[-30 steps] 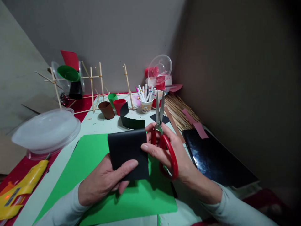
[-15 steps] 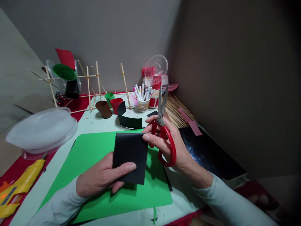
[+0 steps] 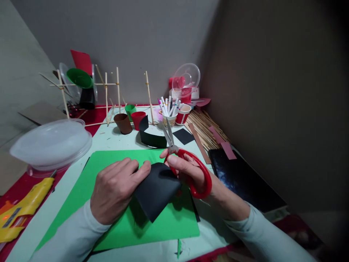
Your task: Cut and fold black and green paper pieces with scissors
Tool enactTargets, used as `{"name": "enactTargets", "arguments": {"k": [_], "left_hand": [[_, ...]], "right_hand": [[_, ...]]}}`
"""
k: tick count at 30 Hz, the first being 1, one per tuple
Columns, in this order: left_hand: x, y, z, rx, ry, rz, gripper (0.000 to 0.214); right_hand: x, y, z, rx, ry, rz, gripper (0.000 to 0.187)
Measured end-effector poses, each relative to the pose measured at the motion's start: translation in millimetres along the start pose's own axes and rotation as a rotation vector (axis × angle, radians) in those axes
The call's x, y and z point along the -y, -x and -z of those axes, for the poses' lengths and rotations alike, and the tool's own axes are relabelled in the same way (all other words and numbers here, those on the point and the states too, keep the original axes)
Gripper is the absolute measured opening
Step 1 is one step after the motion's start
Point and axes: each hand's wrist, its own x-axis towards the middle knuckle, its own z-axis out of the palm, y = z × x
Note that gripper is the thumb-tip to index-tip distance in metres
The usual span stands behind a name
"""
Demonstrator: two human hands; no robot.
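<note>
A piece of black paper (image 3: 158,193), bent into a curve, is held between both hands above a green sheet (image 3: 109,225). My left hand (image 3: 117,189) pinches its upper left edge, thumb on top. On the paper's right side rests my right hand (image 3: 191,171), with red-handled scissors (image 3: 171,143) hooked in it, blades slightly apart and pointing up and away. The fingers of my right hand behind the paper are partly hidden. Just beyond the green sheet stands a curved black paper strip (image 3: 154,139), and a black paper square (image 3: 183,136) lies beside it.
At the left sit a yellow glue gun (image 3: 27,207) and clear plastic lids (image 3: 51,143). A stick frame (image 3: 106,96), a brown paper cup shape (image 3: 123,124), a red one (image 3: 137,119) and a cup of markers (image 3: 169,120) stand behind. Sticks (image 3: 204,125) and a black panel (image 3: 242,182) lie right.
The black paper, flat and upright before, is now turned and curved. My left hand has moved up to its top edge. The scissors have tilted to the left.
</note>
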Motion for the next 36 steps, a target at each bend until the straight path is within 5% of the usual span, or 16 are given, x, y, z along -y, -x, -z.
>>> {"name": "enactTargets", "arguments": {"k": [4, 11, 17, 20, 28, 33, 36], "left_hand": [[1, 1, 1.9, -0.034, 0.059, 0.074, 0.039], [-4, -2, 3.5, -0.112, 0.355, 0.316, 0.051], [-10, -17, 18.5, -0.175, 0.890, 0.892, 0.047], [-13, -22, 25.2, -0.229, 1.253, 1.024, 0.043], [-11, -14, 19.3, -0.219, 1.374, 1.074, 0.048], [-12, -18, 19.2, 0.105, 1.133, 0.873, 0.048], [-16, -22, 18.6, 0.151, 1.129, 0.862, 0.055]], "right_hand": [[5, 3, -1, 0.050, -0.104, -0.065, 0.039], [7, 4, -8, -0.020, -0.113, 0.027, 0.048], [6, 3, -11, -0.098, -0.094, 0.129, 0.048], [3, 1, -9, -0.146, -0.056, 0.180, 0.046], [-3, -2, -6, -0.199, -0.055, 0.186, 0.044], [-1, -2, -9, -0.187, -0.023, 0.154, 0.044], [0, 0, -10, -0.176, -0.009, 0.160, 0.044]]}}
